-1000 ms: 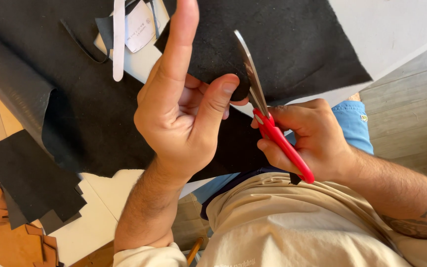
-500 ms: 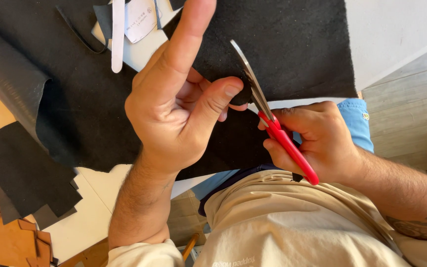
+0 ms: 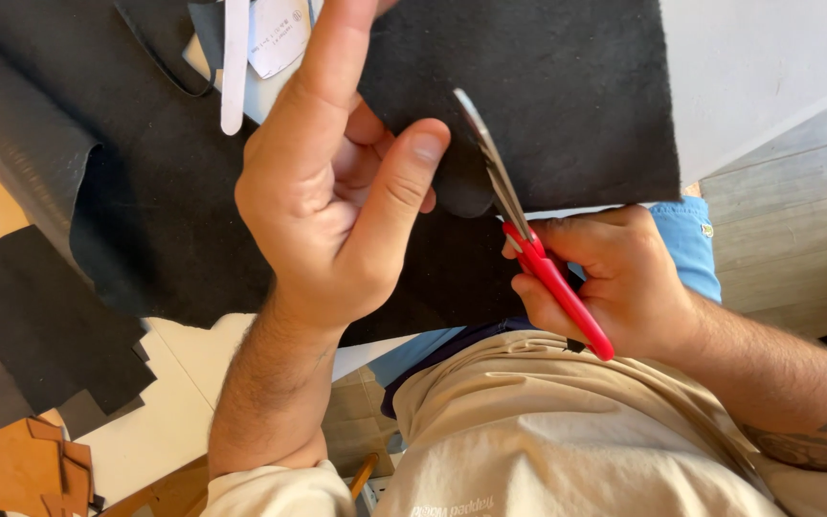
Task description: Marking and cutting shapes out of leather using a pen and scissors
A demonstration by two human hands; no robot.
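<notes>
scissors (image 3: 528,230) gripped by right hand (image 3: 614,282); left hand (image 3: 337,191) pinches black sheet (image 3: 547,86).

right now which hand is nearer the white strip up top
Left. The left hand rises just beside the white strip, its forefinger alongside it. The right hand grips the red scissors far across the black sheet.

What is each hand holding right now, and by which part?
Right hand holds the red-handled scissors by the handles. Left hand pinches the black material sheet at its lower edge, beside the blades.
</notes>
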